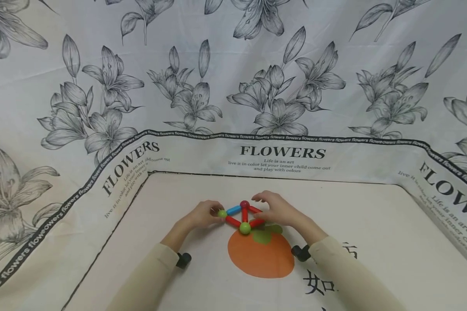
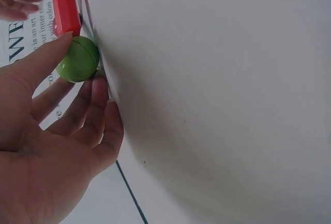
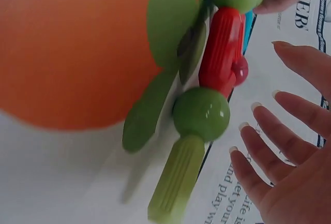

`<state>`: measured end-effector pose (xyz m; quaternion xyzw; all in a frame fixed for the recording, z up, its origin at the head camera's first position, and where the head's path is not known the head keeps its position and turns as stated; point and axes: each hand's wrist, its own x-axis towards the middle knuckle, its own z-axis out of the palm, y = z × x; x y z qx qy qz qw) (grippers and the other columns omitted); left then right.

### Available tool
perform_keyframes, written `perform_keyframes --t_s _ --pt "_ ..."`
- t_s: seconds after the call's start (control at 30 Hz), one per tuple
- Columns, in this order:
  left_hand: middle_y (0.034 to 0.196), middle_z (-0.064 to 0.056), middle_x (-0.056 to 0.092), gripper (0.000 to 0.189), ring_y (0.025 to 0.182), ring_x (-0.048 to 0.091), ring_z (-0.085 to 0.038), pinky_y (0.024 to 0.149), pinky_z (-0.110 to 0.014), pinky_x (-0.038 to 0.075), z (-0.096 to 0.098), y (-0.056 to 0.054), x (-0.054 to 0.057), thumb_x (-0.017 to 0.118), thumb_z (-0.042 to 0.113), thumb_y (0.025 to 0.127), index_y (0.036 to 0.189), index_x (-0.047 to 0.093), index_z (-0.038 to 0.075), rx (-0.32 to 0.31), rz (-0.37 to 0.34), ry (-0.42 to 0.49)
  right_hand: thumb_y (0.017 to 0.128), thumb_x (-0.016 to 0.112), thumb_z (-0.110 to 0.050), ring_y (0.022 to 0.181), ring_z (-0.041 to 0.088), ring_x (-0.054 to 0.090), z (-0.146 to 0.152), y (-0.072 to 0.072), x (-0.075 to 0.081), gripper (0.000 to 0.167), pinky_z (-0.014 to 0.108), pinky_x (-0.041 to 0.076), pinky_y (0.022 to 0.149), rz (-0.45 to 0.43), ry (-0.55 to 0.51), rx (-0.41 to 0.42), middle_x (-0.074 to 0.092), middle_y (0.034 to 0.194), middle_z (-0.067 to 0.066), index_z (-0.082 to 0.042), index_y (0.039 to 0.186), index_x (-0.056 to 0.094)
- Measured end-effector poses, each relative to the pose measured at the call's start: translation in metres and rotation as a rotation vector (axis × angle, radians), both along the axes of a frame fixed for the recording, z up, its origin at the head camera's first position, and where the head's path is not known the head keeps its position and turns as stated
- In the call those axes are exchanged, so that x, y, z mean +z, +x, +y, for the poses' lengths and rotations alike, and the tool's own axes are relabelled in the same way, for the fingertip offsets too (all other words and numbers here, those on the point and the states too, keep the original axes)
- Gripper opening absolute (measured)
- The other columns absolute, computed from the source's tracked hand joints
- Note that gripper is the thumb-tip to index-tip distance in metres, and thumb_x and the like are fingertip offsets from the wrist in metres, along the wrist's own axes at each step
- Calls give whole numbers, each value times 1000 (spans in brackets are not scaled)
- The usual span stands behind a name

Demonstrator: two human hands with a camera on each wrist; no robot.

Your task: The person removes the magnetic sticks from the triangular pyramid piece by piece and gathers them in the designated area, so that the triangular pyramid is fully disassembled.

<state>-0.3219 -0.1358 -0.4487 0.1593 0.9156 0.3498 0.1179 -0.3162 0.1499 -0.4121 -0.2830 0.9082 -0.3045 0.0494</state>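
Note:
A construction of coloured rods and balls stands over the printed orange fruit's top edge. In the head view it has a blue rod (image 1: pixel 233 210), several red rods (image 1: pixel 233 221), a crimson ball (image 1: pixel 244 204) at the back and a green ball (image 1: pixel 244 228) in front. My left hand (image 1: pixel 205 214) pinches the green ball (image 2: pixel 78 59) at its left corner, thumb on one side and fingertips below. At the right side, my right hand (image 3: pixel 295 141) has its fingers spread, apart from the pieces. A yellow-green rod (image 3: pixel 177 180) sticks out from another green ball (image 3: pixel 201 114) there.
The pale tablecloth (image 1: pixel 171 194) carries an orange fruit print (image 1: pixel 260 255) and black characters (image 1: pixel 319 283). Behind the table's far edge hangs a white cloth (image 1: pixel 202 151) with lily drawings and lettering. Black wrist cameras (image 1: pixel 184 260) sit by both sleeves.

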Motion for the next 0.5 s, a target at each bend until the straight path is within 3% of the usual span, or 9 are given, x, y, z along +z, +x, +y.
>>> perform_keyframes --t_s 0.5 --pt "111 -4 65 32 102 60 -20 93 -38 54 -1 -2 -1 79 22 92 121 69 10 -6 -1 3 91 77 -11 120 33 56 -45 -20 -13 42 50 46 106 37 27 85 62 129 15 0 130 66"
